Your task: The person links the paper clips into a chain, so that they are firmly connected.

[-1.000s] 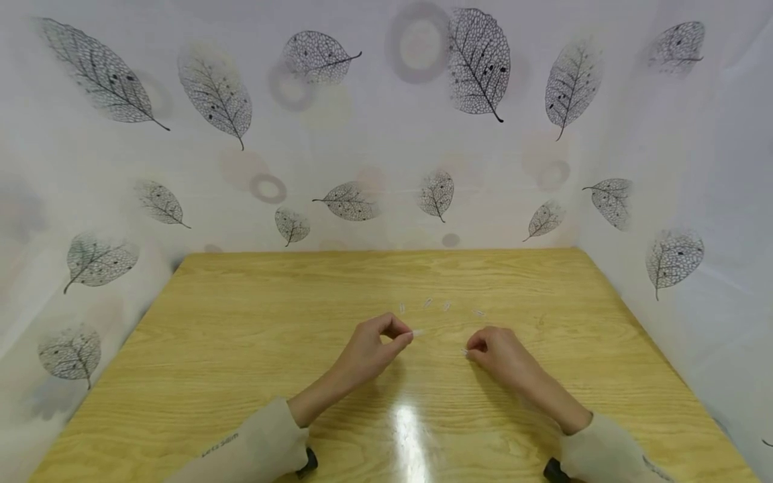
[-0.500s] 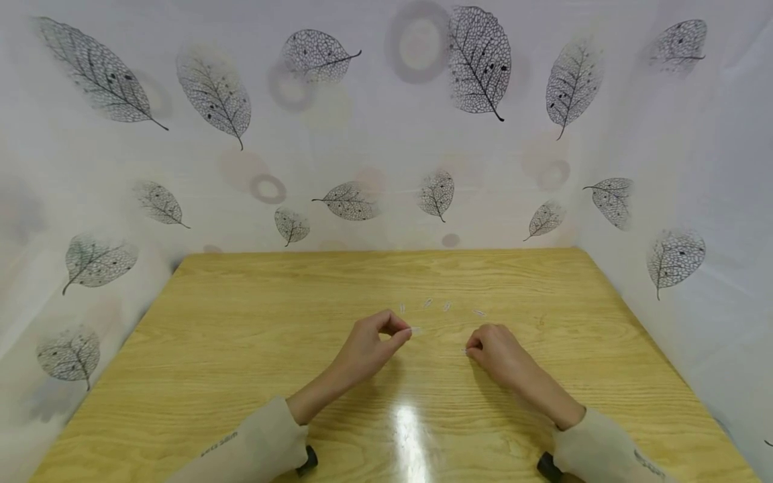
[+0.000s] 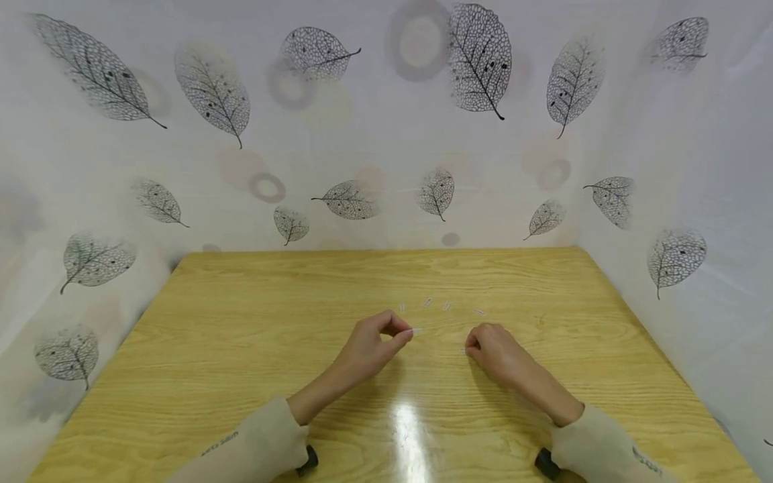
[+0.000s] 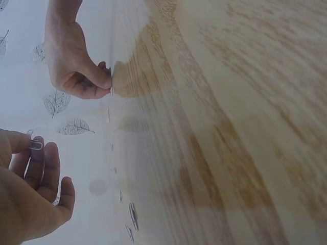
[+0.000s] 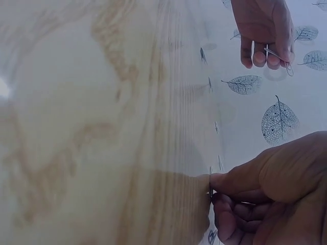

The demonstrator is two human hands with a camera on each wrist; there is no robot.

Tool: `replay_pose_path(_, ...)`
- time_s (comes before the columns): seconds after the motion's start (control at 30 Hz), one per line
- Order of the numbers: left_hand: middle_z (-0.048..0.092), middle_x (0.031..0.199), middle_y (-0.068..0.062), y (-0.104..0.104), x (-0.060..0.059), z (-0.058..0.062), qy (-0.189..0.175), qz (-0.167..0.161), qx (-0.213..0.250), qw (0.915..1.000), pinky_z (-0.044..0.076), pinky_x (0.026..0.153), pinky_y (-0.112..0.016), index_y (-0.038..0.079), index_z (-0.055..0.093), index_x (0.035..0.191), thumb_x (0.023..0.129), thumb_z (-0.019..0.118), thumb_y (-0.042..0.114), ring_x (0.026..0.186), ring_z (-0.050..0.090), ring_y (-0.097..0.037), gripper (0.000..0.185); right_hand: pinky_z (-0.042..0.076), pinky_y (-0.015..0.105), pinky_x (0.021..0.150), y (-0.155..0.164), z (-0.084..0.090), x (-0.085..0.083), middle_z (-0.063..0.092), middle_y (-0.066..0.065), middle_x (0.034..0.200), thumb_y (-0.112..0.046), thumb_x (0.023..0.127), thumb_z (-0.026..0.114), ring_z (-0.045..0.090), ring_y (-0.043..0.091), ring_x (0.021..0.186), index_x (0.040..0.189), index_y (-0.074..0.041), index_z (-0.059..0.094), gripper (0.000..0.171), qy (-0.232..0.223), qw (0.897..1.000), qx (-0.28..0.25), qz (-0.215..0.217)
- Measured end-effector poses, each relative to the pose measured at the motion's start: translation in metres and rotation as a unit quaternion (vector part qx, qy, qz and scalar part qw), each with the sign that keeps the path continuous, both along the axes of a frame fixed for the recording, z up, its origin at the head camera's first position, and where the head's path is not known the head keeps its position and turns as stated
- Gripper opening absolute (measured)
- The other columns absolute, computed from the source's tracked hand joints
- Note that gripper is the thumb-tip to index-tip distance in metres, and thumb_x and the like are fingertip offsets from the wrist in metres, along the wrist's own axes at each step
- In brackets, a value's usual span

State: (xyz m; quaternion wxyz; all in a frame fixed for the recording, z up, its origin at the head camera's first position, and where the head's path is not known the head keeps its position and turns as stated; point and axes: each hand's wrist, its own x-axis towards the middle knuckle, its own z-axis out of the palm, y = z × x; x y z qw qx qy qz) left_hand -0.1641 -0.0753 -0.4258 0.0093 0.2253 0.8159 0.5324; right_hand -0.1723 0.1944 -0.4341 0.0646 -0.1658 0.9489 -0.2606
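Right sleeve (image 3: 604, 439) shifted inward | left grip (image 3: 373, 343), right grip (image 3: 504, 353) each pinching paper clip (image 4: 36, 144) | loose clips (image 3: 428, 303) beyond

Bright glare (image 3: 410, 436) streaks the table (image 3: 253, 302); wrist views look hazy.

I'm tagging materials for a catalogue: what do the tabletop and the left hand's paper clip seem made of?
Tabletop: glossy wood or wood-look laminate, by its grain and bright reflection.
Paper clip: probably smooth metal, by its thin, silvery wire.
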Motion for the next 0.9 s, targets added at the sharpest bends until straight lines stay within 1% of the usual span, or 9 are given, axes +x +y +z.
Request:
replay_pose_path(0.27,0.072,0.097,0.003,-0.0002,0.0003,0.0,0.0,0.003,0.0,1.0,0.056,0.083,-0.032,0.009,0.07,0.101,0.102,0.067,0.013,0.098,0.068,-0.018,0.005,0.058,0.034,0.068,-0.0003,0.001,-0.0009,0.073,0.01,0.089,0.008,0.092,0.07,0.067,0.018,0.078,0.091,0.002,0.076,0.008,0.0,1.0,0.008,0.002)
replay_pose_path(0.5,0.072,0.098,0.004,-0.0006,0.0006,-0.0003,-0.001,0.004,-0.001,1.0,0.056,0.083,-0.032,0.009,0.07,0.101,0.102,0.067,0.014,0.098,0.068,-0.018,0.006,0.054,0.03,0.061,0.0001,0.0031,-0.0005,0.071,0.008,0.081,0.006,0.092,0.07,0.058,0.011,0.065,0.086,0.002,0.075,0.009,0.003,1.0,0.025,0.005)
replay_pose_path(0.67,0.072,0.098,0.003,-0.0009,0.0004,-0.0011,-0.003,0.002,0.002,1.0,0.056,0.082,-0.032,0.009,0.07,0.101,0.102,0.067,0.014,0.098,0.068,-0.018,0.006,0.053,0.029,0.06,0.0017,0.0036,-0.0013,0.07,0.005,0.078,0.005,0.092,0.069,0.056,0.009,0.064,0.081,0.0,0.075,0.013,0.013,0.999,0.032,0.016)
replay_pose_path(0.9,0.072,0.097,0.004,-0.0008,0.0001,-0.0022,-0.004,0.005,0.001,1.0,0.056,0.083,-0.032,0.01,0.07,0.101,0.102,0.067,0.016,0.098,0.068,-0.017,0.006,0.052,0.03,0.062,0.0038,0.005,-0.0076,0.069,0.004,0.082,0.003,0.093,0.067,0.055,0.011,0.064,0.083,-0.001,0.074,0.013,-0.025,0.999,0.029,0.027)
